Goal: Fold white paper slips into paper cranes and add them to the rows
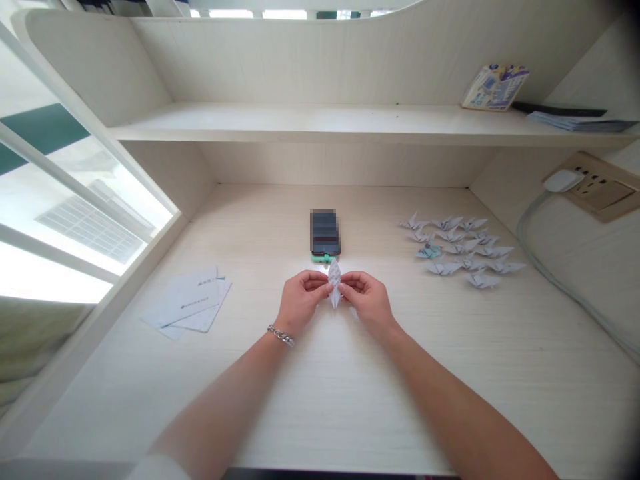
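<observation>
A small folded piece of white paper (334,281) stands upright between my two hands above the middle of the desk (350,373). My left hand (299,301), with a chain bracelet on its wrist, pinches the paper's left side. My right hand (369,299) pinches its right side. Both hands have fingers curled closed on the paper. Just behind the paper lies a phone (325,233) flat on the desk.
Several finished paper cranes (463,250) lie in rows at the right. A few sheets of paper (187,303) lie at the left. A white cable (555,273) runs from a wall socket (593,190). A shelf (350,123) above holds a booklet (495,87).
</observation>
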{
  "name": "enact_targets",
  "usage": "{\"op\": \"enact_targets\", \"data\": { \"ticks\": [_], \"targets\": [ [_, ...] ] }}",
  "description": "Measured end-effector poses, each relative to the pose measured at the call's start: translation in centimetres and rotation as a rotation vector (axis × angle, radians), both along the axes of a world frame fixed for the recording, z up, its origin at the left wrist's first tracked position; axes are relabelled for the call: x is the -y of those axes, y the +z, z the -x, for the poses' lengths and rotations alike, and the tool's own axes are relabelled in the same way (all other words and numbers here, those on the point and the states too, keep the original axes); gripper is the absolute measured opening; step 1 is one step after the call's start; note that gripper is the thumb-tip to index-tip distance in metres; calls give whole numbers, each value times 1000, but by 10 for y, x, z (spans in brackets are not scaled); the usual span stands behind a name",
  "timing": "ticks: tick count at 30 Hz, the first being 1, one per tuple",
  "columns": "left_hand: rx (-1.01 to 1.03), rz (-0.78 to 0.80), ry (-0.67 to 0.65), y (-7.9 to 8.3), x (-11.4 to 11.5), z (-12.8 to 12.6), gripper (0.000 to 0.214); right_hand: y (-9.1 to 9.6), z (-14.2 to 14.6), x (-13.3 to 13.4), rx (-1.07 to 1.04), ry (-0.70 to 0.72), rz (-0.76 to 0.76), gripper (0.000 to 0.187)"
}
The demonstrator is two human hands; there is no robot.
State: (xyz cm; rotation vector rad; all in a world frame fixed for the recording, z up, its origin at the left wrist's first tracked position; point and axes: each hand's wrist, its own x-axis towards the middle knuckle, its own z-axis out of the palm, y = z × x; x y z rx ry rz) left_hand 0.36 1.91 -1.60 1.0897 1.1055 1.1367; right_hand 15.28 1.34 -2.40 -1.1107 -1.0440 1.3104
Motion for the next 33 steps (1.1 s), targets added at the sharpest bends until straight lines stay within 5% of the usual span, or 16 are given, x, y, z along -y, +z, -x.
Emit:
{"op": "enact_targets", "data": {
  "ticks": [33],
  "targets": [
    [-57, -6, -101, 5, 2, 2, 23, 2, -7, -2, -30, 151, 38, 18]
  ]
}}
